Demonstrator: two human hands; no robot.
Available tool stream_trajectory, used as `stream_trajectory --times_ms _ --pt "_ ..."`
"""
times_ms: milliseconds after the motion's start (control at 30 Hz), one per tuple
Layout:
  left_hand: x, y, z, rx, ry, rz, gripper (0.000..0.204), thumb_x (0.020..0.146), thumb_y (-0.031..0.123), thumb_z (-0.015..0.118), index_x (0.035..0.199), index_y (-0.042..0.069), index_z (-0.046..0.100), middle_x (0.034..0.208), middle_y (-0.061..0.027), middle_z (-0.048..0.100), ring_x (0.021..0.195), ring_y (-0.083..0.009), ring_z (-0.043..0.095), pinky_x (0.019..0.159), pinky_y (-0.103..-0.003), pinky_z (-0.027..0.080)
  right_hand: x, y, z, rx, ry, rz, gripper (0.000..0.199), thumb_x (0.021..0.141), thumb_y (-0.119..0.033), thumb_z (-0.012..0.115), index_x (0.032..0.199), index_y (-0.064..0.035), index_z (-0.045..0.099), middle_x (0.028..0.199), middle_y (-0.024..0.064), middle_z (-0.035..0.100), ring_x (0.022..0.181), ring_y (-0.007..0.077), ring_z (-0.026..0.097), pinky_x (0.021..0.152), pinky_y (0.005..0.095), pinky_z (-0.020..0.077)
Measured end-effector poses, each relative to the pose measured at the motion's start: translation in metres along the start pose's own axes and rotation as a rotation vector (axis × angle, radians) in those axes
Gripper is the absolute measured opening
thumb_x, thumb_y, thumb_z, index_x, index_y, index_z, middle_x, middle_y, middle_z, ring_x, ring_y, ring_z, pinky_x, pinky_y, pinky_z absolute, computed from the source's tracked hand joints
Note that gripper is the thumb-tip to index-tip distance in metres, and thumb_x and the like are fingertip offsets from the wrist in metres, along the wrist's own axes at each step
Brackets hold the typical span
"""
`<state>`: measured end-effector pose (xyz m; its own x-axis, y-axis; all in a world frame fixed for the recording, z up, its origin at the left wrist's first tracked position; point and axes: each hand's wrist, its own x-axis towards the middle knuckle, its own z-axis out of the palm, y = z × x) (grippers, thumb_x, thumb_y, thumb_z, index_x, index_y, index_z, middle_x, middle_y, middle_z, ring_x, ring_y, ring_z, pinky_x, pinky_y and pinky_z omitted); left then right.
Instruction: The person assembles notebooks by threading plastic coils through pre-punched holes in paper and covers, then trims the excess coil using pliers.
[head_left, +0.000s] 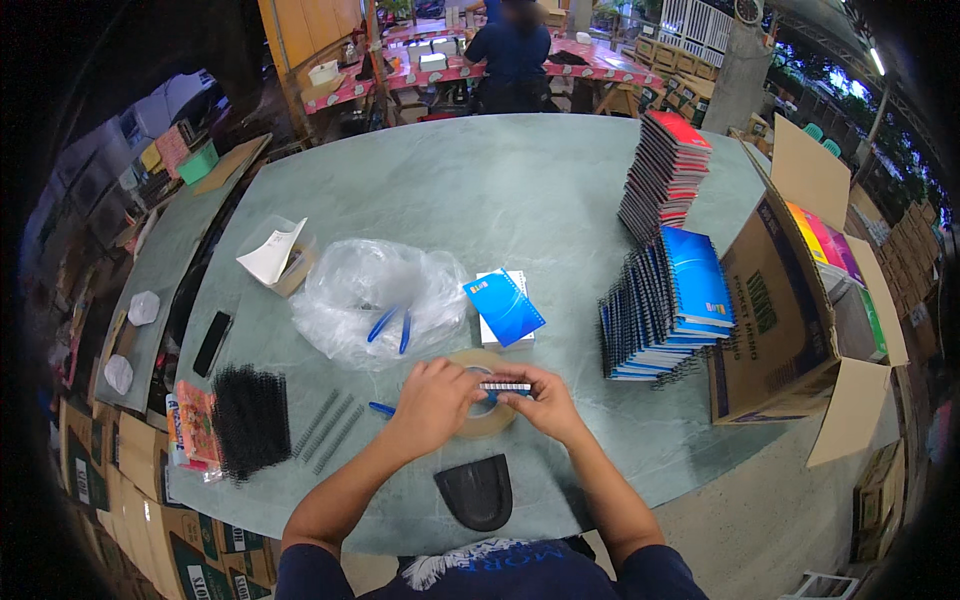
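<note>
Left hand (437,400) and right hand (540,396), close together over the table's near half, pinch a small pad (503,387) between thumbs and fingers, 1 hand at each end; its pale notched edge faces the camera, the rest mostly hidden by fingers. By size from here: grey-green table (540,180), broad, rounded edge. Brown carton (780,320) at right, flaps open, colourful packs inside. Beside it, leaning stack of blue notebooks (665,310), coil-bound; beyond that, stack of red notebooks (668,175). Crumpled clear plastic bag (350,290), left of centre. Bundle of black coils (250,420), near left. Tan tape roll (488,429) lies flat beneath both hands; cannot tell whether they touch it. Black rounded slab (475,493) toward the near edge. Blue cover (505,305) lies askew on a white paper stack (490,332), just beyond the hands. Black oblong case (212,343) at far left. 3 loose coils (328,430) slantwise, right of the bundle. Blue-handled tool (405,332) on the bag's near side, 2 handles apart.
</note>
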<state>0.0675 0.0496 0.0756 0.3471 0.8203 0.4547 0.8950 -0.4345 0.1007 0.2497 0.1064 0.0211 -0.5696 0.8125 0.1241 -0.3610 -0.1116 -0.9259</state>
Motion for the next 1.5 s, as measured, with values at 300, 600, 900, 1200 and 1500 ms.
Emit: stream_trajectory --times_ms 300,600,900,1200,1500 --pt "0.019 0.006 0.020 -0.350 -0.196 -0.074 0.027 0.075 0.017 0.064 0.099 0.005 0.060 0.096 -0.0117 0.058 0.096 -0.0312 0.054 0.079 -0.041 0.042 -0.007 0.011 -0.014 -0.433 0.015 0.065 0.020 0.084 -0.013 0.064 0.100 -0.0008 0.067 0.090 0.0048 0.068 0.082 0.0069 0.058 0.074 0.0240 0.0470" --pt "0.026 0.024 0.029 -0.486 -0.063 -0.003 0.022 0.071 0.008 0.062 0.093 0.002 0.061 0.089 -0.0138 0.057 0.088 -0.0319 0.055 0.077 -0.039 0.044 -0.009 0.031 -0.028 -0.471 -0.003 0.066 0.019 0.082 -0.002 0.055 0.099 0.0019 0.064 0.085 0.0042 0.067 0.078 0.0069 0.056 0.069 0.0255 0.0465" --pt "0.027 0.022 0.025 -0.482 -0.069 -0.036 0.027 0.067 0.006 0.066 0.093 0.004 0.060 0.091 -0.0113 0.058 0.087 -0.0317 0.054 0.073 -0.038 0.045 -0.016 0.026 -0.011 -0.716 0.062 -0.059 0.014 0.086 -0.004 0.052 0.096 0.0017 0.061 0.079 0.0010 0.062 0.075 0.0053 0.053 0.063 0.0239 0.0451" --pt "0.056 0.032 -0.046 -1.598 0.213 -0.354 0.042 0.080 0.005 0.066 0.120 0.001 0.051 0.114 -0.0113 0.058 0.101 -0.0126 0.055 0.082 -0.029 0.047 -0.036 -0.103 -0.010 -0.255 0.173 -0.231 0.023 0.084 -0.008 0.063 0.103 0.0047 0.060 0.093 0.0051 0.065 0.084 0.0117 0.061 0.076 0.0245 0.0481" --pt "0.196 0.094 -0.030 -0.704 0.504 0.405 0.032 0.086 0.004 0.051 0.118 0.003 0.053 0.109 -0.0154 0.059 0.102 -0.0289 0.058 0.086 -0.035 0.046 -0.063 -0.177 -0.134 -0.599 0.881 -0.540 0.044 0.090 -0.020 0.056 0.127 0.0012 0.046 0.128 0.0151 0.050 0.119 0.0229 0.047 0.099 0.0323 0.0344"
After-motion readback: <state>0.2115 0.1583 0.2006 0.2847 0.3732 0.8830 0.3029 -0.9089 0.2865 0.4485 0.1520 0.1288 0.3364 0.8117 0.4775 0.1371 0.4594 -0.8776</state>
